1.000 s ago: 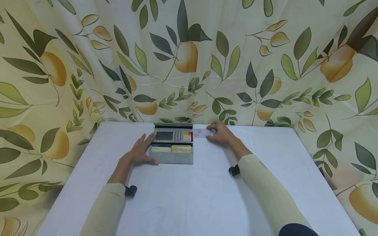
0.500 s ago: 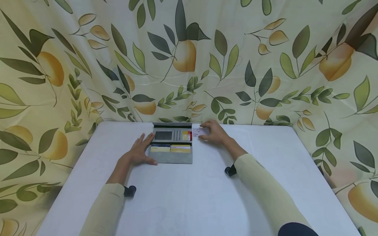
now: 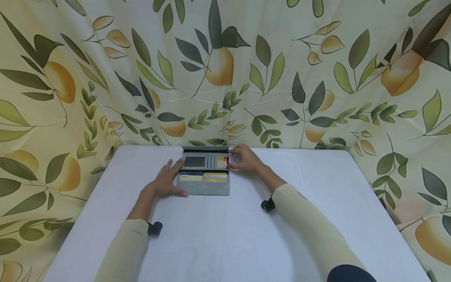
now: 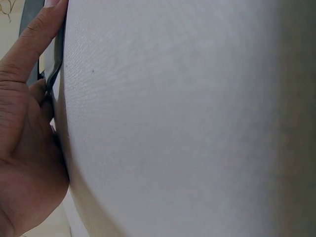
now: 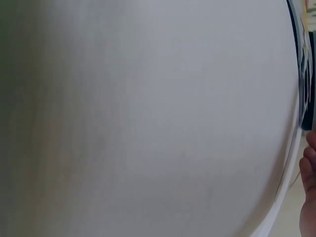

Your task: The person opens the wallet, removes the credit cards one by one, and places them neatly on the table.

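Note:
An open grey wallet (image 3: 204, 190) lies at the table's far edge in the head view. Yellow and white cards (image 3: 215, 178) fill its lower pockets, and a red-and-yellow card (image 3: 222, 161) sits in the upper section. My left hand (image 3: 165, 181) rests along the wallet's left side, fingers spread and thumb on the lower flap. At the opposite side, my right hand (image 3: 246, 159) pinches a pale pink banknote (image 3: 234, 158) against the wallet's right edge. Most of the banknote is hidden by the hand and wallet. The right wrist view shows fingers (image 5: 308, 173) beside the wallet's edge (image 5: 307, 74).
A white-covered table (image 3: 218, 235) stretches in front of the wallet. Directly behind the far edge hangs a curtain (image 3: 225, 105) with a fruit-and-leaf print. Each wrist carries a small black camera, such as the one (image 3: 155, 228) on the left.
My right hand has moved left, sliding the banknote to the wallet's right edge, so less of it shows. The left hand and the wallet have stayed in place.

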Tool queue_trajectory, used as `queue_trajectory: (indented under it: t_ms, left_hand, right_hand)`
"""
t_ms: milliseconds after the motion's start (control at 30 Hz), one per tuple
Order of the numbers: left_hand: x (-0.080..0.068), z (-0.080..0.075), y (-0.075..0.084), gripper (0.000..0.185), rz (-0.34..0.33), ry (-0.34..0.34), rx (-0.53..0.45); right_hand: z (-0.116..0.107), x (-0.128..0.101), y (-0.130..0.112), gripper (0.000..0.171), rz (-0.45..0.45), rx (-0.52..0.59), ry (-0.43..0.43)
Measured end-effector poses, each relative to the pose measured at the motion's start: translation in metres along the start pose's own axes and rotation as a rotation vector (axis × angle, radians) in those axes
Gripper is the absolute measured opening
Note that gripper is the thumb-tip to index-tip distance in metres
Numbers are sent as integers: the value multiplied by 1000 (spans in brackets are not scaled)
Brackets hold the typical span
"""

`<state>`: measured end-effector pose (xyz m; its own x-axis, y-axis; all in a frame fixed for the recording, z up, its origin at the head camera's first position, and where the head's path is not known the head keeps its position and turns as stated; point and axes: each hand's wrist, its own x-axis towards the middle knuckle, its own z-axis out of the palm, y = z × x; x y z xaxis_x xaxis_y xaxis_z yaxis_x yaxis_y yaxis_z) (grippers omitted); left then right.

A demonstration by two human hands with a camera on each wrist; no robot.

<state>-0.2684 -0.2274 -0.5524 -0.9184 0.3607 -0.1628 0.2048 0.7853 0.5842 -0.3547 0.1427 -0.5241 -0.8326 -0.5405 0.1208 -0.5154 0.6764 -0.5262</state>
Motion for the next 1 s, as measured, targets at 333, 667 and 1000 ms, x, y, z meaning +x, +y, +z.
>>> queue_trajectory:
  t_ms: [333, 667, 1000]
  left_hand:
    - [-3, -2, 5, 140, -24, -16, 4]
    - [-4, -3, 9, 140, -30, -8, 10]
    - [-3, -1, 4, 140, -17, -3, 16]
  right_hand:
    - [13, 8, -14, 57, 4, -51, -44]
    - [15, 14, -21, 59, 29, -105, -60]
    - [16, 14, -21, 53, 46, -62, -56]
